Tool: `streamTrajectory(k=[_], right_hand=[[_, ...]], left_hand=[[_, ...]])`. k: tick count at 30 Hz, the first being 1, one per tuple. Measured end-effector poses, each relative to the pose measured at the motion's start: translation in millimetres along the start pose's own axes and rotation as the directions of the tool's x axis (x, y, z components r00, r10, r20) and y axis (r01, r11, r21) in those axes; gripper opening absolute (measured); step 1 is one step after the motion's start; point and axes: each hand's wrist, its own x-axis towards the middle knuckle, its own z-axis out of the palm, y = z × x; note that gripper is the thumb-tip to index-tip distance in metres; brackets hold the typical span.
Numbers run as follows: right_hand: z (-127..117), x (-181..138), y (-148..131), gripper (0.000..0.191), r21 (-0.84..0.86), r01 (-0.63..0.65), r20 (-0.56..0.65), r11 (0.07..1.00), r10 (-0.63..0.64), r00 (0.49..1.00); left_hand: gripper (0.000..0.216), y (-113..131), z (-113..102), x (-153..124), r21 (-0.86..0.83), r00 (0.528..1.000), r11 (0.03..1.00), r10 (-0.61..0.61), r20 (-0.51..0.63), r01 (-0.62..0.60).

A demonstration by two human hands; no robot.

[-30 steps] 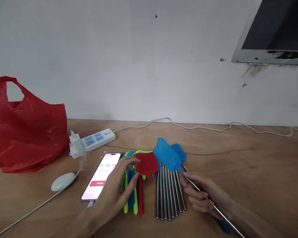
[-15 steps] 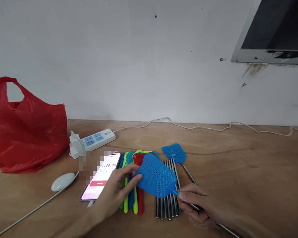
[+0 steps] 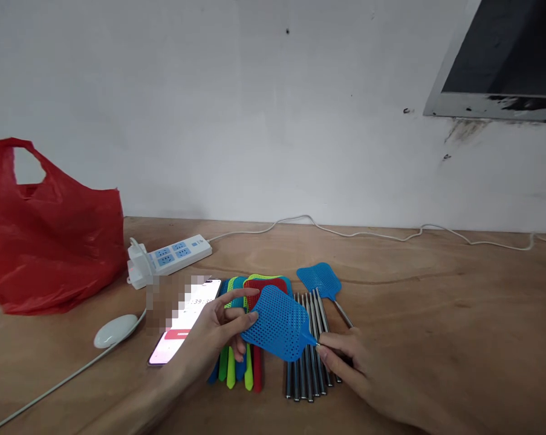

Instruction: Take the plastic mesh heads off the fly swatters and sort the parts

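A blue fly swatter head (image 3: 277, 323), dotted with holes, is tilted above the table between my hands. My left hand (image 3: 222, 326) pinches its left edge, thumb on top and index finger stretched out. The fingers of my right hand (image 3: 352, 362) close round the metal rod where it meets the neck of the swatter head; most of the rod is hidden by the hand. Beneath lie several metal rods (image 3: 309, 377) side by side. Stacked swatter heads (image 3: 273, 282) in red, yellow-green, teal and blue lie behind my left hand, their coloured handles (image 3: 257, 374) pointing toward me.
Another blue fly swatter (image 3: 318, 279) with a metal rod lies behind the rods. On the left are a lit phone (image 3: 195, 314), a white power strip (image 3: 179, 254), a white oval device (image 3: 115, 331) on a cable and a red plastic bag (image 3: 59, 241). A thin cable (image 3: 358, 233) runs along the wall.
My right hand has shifted slightly left and up, its fingers now at the joint of rod and neck. The swatter head has moved a little left and turned in my left hand.
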Motion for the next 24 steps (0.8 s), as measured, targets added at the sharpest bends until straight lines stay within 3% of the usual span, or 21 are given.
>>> streamTrajectory(k=[6, 8, 10, 13, 16, 19, 24], right_hand=[[-1.1, -2.1, 5.5, 0.037, -0.219, -0.016, -0.081, 0.976, -0.002, 0.997], [-1.1, -0.9, 6.6, 0.038, -0.116, -0.02, -0.093, 0.993, 0.01, 0.996], [-1.3, 0.8, 7.0, 0.043, 0.183, -0.05, -0.017, 0.982, 0.054, 0.998], [-3.1, 2.5, 7.1, 0.052, 0.633, -0.233, 0.225, 0.738, 0.113, 0.968], [-5.4, 3.0, 10.7, 0.051, 0.786, -0.386, 0.383, 0.483, 0.109, 0.917], [-6.0, 5.6, 18.0, 0.046, 0.858, -0.377, 0.348, 0.349, 0.145, 0.926], [-6.1, 10.7, 20.3, 0.039, 0.933, -0.228, 0.159, 0.278, 0.248, 0.956]], left_hand=[[0.062, 1.0, 0.8, 0.2, -0.068, 0.999, 0.997, -0.034, -0.042, 0.031], [0.059, -0.3, -0.6, 0.9, -0.053, 0.999, 0.998, -0.021, -0.028, 0.019], [0.055, -2.4, -2.3, 2.1, -0.008, 0.999, 0.999, 0.034, 0.0, -0.034], [0.047, -4.1, -5.9, 4.6, 0.078, 0.992, 0.989, 0.122, 0.026, -0.123], [0.044, -1.4, -12.6, 8.0, 0.143, 0.974, 0.969, 0.212, -0.078, -0.2], [0.046, 2.7, -19.8, 11.0, 0.19, 0.936, 0.948, 0.29, -0.199, -0.254], [0.048, -0.2, -18.5, 10.2, 0.217, 0.975, 0.962, 0.194, -0.11, -0.167]])
